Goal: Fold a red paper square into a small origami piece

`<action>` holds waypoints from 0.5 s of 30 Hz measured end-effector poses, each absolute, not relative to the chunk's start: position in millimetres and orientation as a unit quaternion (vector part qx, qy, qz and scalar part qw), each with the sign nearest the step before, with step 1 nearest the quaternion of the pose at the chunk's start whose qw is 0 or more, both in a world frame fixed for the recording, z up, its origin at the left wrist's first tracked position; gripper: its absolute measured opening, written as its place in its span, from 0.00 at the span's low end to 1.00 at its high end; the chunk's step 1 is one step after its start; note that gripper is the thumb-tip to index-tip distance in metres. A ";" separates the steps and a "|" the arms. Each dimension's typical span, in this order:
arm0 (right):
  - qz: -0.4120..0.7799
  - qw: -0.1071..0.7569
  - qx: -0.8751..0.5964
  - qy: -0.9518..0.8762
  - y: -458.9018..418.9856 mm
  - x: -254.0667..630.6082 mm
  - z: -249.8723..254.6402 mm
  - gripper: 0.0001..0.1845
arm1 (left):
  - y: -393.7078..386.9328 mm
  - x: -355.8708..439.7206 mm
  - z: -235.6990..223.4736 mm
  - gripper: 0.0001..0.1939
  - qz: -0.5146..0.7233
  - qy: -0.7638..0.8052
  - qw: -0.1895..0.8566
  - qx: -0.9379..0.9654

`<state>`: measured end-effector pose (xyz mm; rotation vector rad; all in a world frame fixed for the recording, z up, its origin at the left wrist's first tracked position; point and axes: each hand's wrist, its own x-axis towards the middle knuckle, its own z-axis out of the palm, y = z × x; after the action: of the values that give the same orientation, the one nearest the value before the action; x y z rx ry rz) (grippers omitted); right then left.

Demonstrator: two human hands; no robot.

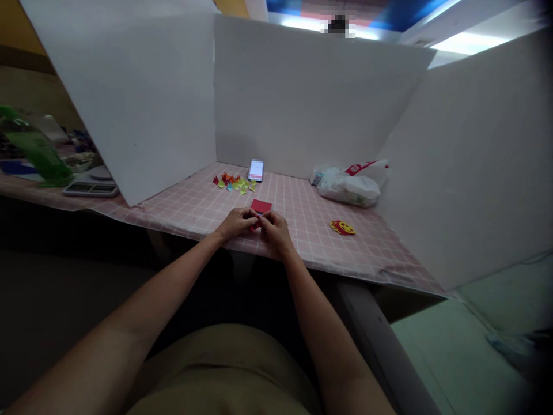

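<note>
Close together near the table's front edge, my left hand (237, 222) and my right hand (275, 226) both pinch a small piece of red paper (254, 225). Fingers cover most of it, so its folded shape is hard to make out. Just beyond my fingertips lies a flat red stack of square paper (261, 206). Farther back on the left sits a cluster of small folded paper pieces (235, 183) in red, orange, yellow-green and blue.
A phone (256, 170) leans upright at the back. White plastic bags (352, 187) lie at the back right, with red and yellow cut-out shapes (343, 227) nearer. White panels (319, 104) enclose the checked table (298, 242). Outside, left, are a scale (91, 185) and green bottle (37, 153).
</note>
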<state>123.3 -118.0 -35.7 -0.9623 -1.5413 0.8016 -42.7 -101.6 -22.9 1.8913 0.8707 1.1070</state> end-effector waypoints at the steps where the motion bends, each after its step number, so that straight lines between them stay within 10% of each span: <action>1: 0.336 0.547 -0.405 -0.651 -117.6 123.2 -35.8 0.12 | -101.9 -42.7 -22.7 0.09 0.433 0.343 0.380 0.742; 15: 0.261 0.545 -0.418 -0.678 -122.9 123.9 -29.6 0.14 | -100.8 -42.9 -22.9 0.07 0.391 0.342 0.392 0.759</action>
<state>123.9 -122.9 -29.6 -0.9919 -1.6082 0.6198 -42.9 -100.8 -22.9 1.9278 0.8684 0.9924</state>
